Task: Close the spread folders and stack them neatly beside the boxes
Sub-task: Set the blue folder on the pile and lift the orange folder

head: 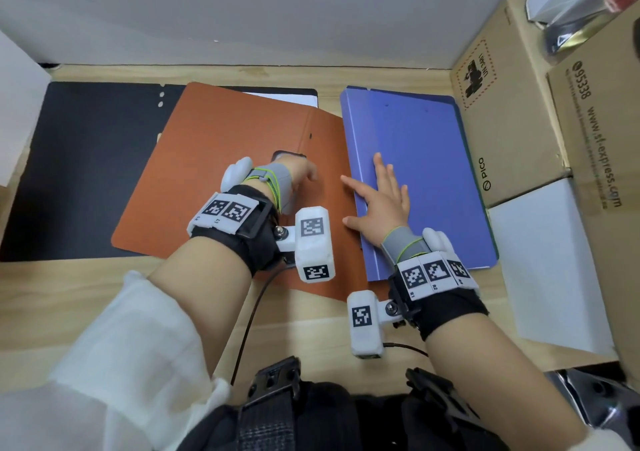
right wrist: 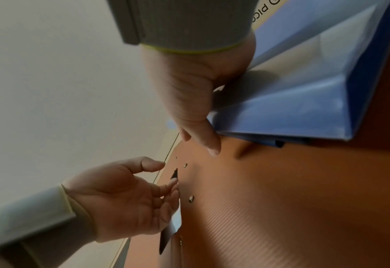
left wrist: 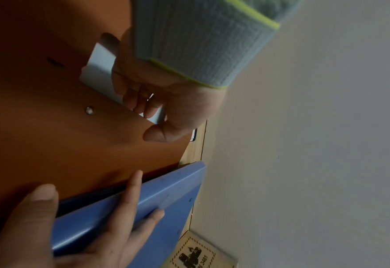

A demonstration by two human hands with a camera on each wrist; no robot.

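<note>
1. The right hand (head: 382, 196) is laid flat, fingers straight and spread, on the cover of the blue folder (head: 419, 176); nothing is grasped, the cover is only pressed down
2. The left hand (head: 299, 170) is bent over the metal clip (left wrist: 102, 72) inside the orange folder (head: 221, 159); in the left wrist view its fingers (left wrist: 141, 101) are curled at the edge of the clip plate, so the clip is judged to be gripped or pressed, though how firmly cannot be told
3. The blue folder is seen closed, lying just beside the cardboard boxes (head: 512, 118), with its left edge overlapping the right leaf of the orange folder
4. The orange folder is spread open on the wooden table (head: 104, 298), and a black folder (head: 86, 170) is spread open beneath and to the left of it, with white paper (head: 294, 98) showing at its far edge
5. The step in hand is judged to be the settling of the first closed folder in its place and the readying of the orange one; two folders are not yet closed
6. For the next move, the clip would have to be laid flat, the left leaf of the orange folder swung over to the right, and the closed folder lifted onto the blue one with edges squared against the boxes
</note>
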